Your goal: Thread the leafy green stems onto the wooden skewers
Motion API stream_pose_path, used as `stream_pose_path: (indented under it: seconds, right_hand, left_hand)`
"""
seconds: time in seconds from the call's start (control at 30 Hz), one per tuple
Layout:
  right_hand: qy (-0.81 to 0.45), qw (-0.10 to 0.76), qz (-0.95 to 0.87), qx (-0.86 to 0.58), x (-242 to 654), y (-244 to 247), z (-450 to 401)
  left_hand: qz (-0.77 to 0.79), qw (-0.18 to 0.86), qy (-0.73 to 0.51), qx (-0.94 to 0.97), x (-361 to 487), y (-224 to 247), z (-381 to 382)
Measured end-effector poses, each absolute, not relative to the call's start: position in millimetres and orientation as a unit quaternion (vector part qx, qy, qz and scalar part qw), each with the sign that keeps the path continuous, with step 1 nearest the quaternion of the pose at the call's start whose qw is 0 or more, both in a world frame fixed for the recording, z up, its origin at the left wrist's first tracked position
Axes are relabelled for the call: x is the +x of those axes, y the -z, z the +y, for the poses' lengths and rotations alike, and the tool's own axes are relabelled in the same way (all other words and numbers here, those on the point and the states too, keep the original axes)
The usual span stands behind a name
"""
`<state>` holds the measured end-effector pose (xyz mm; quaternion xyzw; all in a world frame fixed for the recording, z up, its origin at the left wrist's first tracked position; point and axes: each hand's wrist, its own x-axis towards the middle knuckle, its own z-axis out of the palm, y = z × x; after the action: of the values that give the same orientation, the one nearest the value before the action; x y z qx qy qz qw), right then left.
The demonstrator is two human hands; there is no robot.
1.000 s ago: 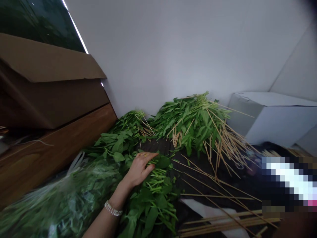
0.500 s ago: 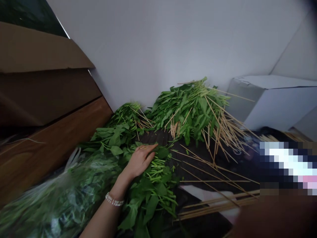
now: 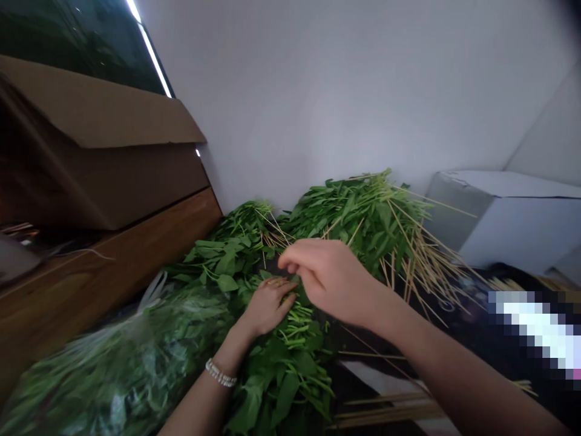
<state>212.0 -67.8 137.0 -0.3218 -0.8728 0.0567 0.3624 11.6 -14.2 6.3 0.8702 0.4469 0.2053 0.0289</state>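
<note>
In the head view, the left hand (image 3: 270, 306) lies palm down near the middle of the frame, on the near greens (image 3: 290, 375), a layer of leaves and pale cut stems running to the bottom edge. Its fingers are extended and its thumb stands apart, so it seems to steady the pile rather than grip it; whether a stem is pinched beneath cannot be told. The right hand (image 3: 336, 281) is raised just above and to the right, fingers curled in with thumb and forefinger close together. Whether anything thin sits between them is not clear; the curl would suit a small pinch.

Left of the near greens, at lower left, a clear plastic bag (image 3: 136, 357) full of leaves lies beside the left forearm, probably to be in easy reach. Beyond the hands, a large heap of greens (image 3: 363, 212) leans against the wall (image 3: 318, 91), perhaps for support, with thin sticks (image 3: 422, 254) fanning out to the right, their ends clear of the leaves. A smaller bunch (image 3: 245, 221), also with sticks, sits to its left. Loose sticks (image 3: 381, 416) lie at lower right, seemingly kept on the right hand's side. A cardboard box (image 3: 136, 127) stands at upper left on a wooden ledge (image 3: 172, 224).
</note>
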Motion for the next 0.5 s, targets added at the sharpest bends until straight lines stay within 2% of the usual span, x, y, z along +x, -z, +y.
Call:
stream_pose_path:
  seconds: [0.13, 0.27, 0.5]
  right_hand:
    - [-0.025, 0.168, -0.906, -0.387, 188.3, -110.6, 16.6]
    - [-0.003, 0.134, -0.907, -0.398, 162.2, -77.5, 70.2]
    - [0.045, 0.111, -0.908, -0.402, 99.9, -51.1, 122.0]
  left_hand:
    - [0.447, 0.052, -0.163, 0.878, 11.5, -7.8, -12.8]
    - [0.454, 0.061, -0.157, 0.875, 10.5, -8.1, -12.6]
    - [0.465, 0.073, -0.147, 0.87, 10.8, -9.4, -12.5]
